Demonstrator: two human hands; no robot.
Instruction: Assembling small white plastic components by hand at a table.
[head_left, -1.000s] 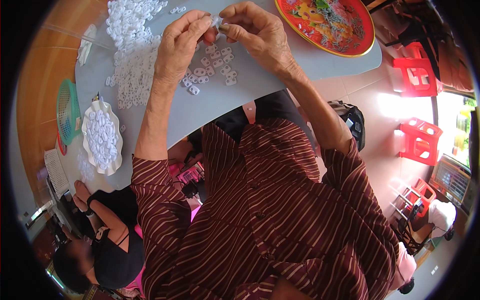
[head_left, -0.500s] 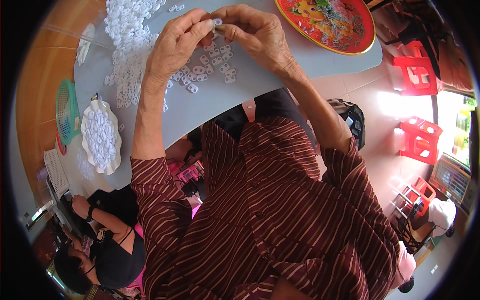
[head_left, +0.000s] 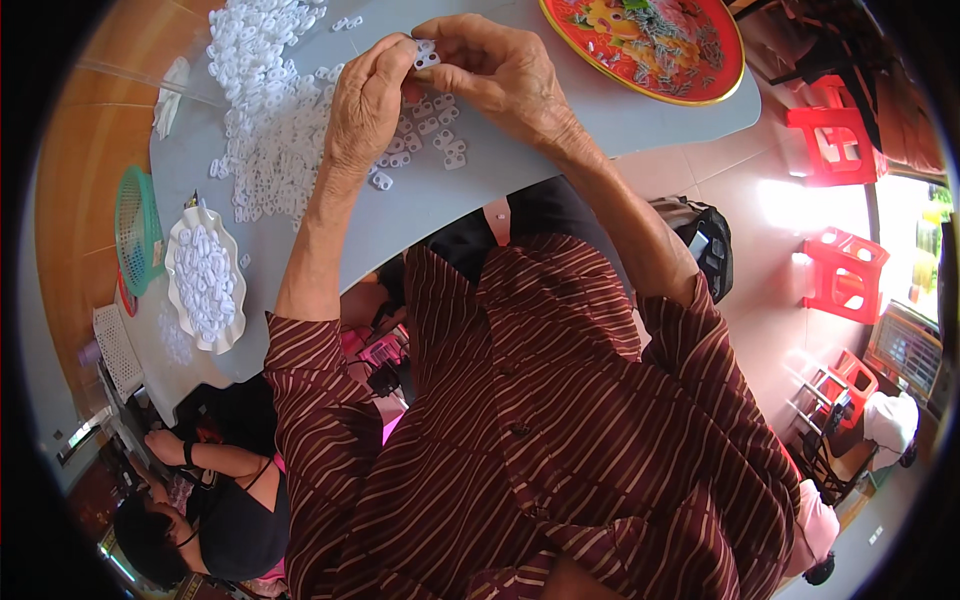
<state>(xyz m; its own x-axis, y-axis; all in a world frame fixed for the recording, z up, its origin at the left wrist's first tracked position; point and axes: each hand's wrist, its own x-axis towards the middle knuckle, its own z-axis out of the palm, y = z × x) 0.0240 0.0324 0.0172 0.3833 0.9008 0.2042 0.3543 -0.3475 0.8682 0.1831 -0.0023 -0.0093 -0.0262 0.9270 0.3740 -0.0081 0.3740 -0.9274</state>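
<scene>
A small white plastic piece with dark holes (head_left: 427, 55) is held up between my two hands above the grey table. My right hand (head_left: 505, 75) pinches it between thumb and fingers. My left hand (head_left: 368, 105) is closed at the piece's left side, its fingertips touching it and partly hidden. Loose white pieces of the same sort (head_left: 440, 125) lie under and beside my hands. Left of them spreads a large heap of white plastic pieces (head_left: 275, 140). At the far right, a round red flowered tray (head_left: 590, 75) with a gold rim holds many small grey metal parts.
At the table's left edge stands a white scalloped dish (head_left: 236, 310) full of white pieces. Beside it are a green mesh basket (head_left: 137, 225) and a crumpled white cloth (head_left: 170, 98). A person (head_left: 235, 520) sits at lower left. Red stools (head_left: 843, 275) stand at right.
My left hand has shifted right and turned, covering some loose pieces. The held piece is tilted differently and shows more of its face. The view has shifted slightly.
</scene>
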